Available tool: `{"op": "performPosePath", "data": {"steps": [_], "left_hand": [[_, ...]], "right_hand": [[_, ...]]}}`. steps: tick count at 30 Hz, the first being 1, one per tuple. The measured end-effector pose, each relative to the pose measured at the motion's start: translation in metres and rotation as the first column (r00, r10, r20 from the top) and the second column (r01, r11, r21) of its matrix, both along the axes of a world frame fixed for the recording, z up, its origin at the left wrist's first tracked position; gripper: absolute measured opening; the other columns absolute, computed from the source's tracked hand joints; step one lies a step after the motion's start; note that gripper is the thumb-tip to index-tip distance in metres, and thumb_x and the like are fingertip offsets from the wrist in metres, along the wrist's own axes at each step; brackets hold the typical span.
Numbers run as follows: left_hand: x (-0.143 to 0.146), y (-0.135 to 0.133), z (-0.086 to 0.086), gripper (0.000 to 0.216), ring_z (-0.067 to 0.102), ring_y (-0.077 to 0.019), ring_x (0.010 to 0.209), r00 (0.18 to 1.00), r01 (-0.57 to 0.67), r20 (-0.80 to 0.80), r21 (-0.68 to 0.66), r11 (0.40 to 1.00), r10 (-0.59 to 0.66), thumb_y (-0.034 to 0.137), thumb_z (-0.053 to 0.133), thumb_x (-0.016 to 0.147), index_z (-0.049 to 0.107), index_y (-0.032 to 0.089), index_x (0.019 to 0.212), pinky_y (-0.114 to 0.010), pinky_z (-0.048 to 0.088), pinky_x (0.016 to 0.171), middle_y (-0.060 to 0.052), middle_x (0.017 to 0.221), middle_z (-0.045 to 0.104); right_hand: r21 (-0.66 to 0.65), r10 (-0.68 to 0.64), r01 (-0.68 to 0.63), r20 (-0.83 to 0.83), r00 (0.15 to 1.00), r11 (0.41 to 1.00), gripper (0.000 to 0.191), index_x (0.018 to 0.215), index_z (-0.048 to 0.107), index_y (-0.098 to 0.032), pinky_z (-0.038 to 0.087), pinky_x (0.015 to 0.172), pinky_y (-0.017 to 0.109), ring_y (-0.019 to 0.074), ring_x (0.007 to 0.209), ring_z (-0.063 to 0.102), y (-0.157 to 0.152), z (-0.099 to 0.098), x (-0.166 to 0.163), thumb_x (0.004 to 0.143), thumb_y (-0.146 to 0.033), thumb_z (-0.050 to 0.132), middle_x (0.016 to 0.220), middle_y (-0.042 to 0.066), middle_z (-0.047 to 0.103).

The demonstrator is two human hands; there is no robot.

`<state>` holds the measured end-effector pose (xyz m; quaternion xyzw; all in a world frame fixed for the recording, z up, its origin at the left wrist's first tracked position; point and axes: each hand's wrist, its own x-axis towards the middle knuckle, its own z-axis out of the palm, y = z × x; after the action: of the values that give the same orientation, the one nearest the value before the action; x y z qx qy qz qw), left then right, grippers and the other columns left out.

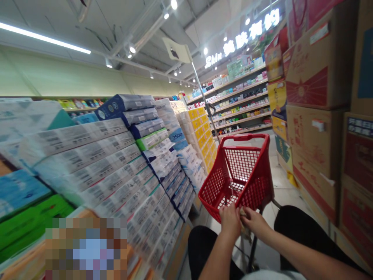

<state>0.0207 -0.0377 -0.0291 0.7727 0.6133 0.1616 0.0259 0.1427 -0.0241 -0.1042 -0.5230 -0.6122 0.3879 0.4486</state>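
A red plastic shopping basket stands on a wheeled frame in the aisle in front of me, and I see nothing inside it. Both hands meet at its near rim. My left hand is curled closed against the rim. My right hand is closed beside it, and a small pale thing shows between the two hands; I cannot make out what it is.
Stacked tissue packs fill the display on my left. Tall cardboard cartons line the right side. Shelves of small goods stand at the aisle's far end. The floor runs between them.
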Motion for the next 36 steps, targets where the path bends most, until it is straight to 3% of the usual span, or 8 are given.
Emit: {"op": "performPosePath", "data": {"steps": [36], "left_hand": [[-0.0007,-0.0026,0.0057,0.039,0.055,-0.0229,0.107,1.000,0.003,0.028,-0.045,0.999,-0.001,0.029,0.034,0.093,0.056,0.017,0.123,-0.038,0.026,0.103,-0.008,0.109,0.066]], "right_hand": [[-0.013,0.043,-0.044,-0.042,0.998,0.999,0.021,0.084,0.059,-0.021,0.046,0.071,0.029,0.0212,0.080,0.064,0.0022,-0.0052,-0.0040,0.071,-0.034,0.049,0.084,0.004,0.071]]}}
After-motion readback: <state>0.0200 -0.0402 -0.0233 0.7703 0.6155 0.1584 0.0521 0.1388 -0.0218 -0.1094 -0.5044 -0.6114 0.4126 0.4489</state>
